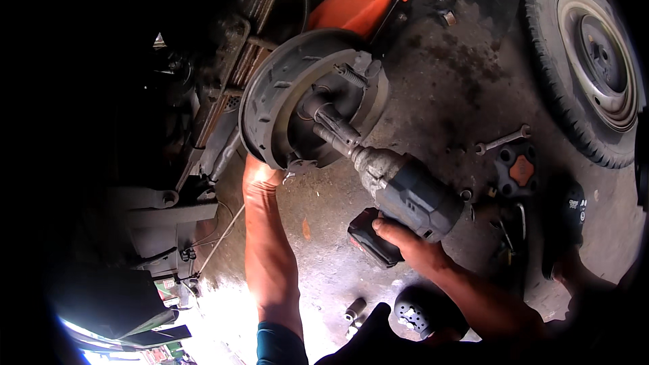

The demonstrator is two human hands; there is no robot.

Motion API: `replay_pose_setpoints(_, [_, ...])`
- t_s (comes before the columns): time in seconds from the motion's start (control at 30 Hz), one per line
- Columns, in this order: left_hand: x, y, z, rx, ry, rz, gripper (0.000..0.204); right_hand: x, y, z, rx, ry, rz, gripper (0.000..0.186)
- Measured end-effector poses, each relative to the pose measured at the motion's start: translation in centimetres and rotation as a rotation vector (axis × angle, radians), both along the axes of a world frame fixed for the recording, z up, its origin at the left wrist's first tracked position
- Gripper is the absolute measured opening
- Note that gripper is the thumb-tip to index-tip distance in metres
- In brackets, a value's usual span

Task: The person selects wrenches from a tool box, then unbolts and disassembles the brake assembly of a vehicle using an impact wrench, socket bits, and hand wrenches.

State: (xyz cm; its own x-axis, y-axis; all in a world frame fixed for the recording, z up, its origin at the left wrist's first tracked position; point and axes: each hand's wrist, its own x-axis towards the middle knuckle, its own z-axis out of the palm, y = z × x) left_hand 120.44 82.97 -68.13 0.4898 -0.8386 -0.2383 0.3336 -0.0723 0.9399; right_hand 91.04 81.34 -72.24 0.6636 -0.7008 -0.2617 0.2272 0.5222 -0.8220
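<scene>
My right hand (405, 240) grips the handle of a dark grey cordless impact wrench (416, 196), whose battery (365, 240) shows beside my thumb. An extension with a socket (331, 136) on the tool's nose reaches toward the lower inner part of a dark brake backing plate (267, 98). A spring (351, 74) sits at the plate's upper right, beside a hub spindle (321, 101) pointing outward. My left hand (260, 176) is at the plate's lower left edge, its fingers hidden behind it.
A wheel (599, 67) is at upper right. An orange jack (351, 3) stands behind the plate. A spanner (502, 140), black-orange cover (515, 169) and loose socket (355, 307) lie on the concrete. My black clogs (414, 311) show below. Dark metal parts (162, 213) crowd the left.
</scene>
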Motion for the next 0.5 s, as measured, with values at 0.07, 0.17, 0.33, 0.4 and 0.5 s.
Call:
replay_pose_setpoints(0.07, [0.6,1.2,0.0,0.047,-0.233,-0.012,0.043,0.7,0.7,-2.1,-0.416,0.068,-0.019,0.028])
replay_pose_setpoints(0.17, [-3.2,-2.4,-1.6,-0.033,-0.155,-0.059,0.041,0.4,1.1,-6.2,0.095,-0.076,0.008,0.032])
replay_pose_setpoints(0.33, [-2.0,-1.3,-1.7,-0.093,0.004,-0.216,0.044,-0.3,-0.6,-2.8,-0.408,0.032,0.156,0.034])
replay_pose_setpoints(0.4, [-2.1,-0.2,-2.2,-0.029,-0.101,-0.155,0.044,0.0,-0.3,-2.4,-0.501,0.082,0.131,0.031])
replay_pose_setpoints(0.5, [-1.6,-0.4,-2.7,-0.158,0.148,-0.199,0.041,1.2,0.7,-3.4,-0.285,0.010,0.078,0.027])
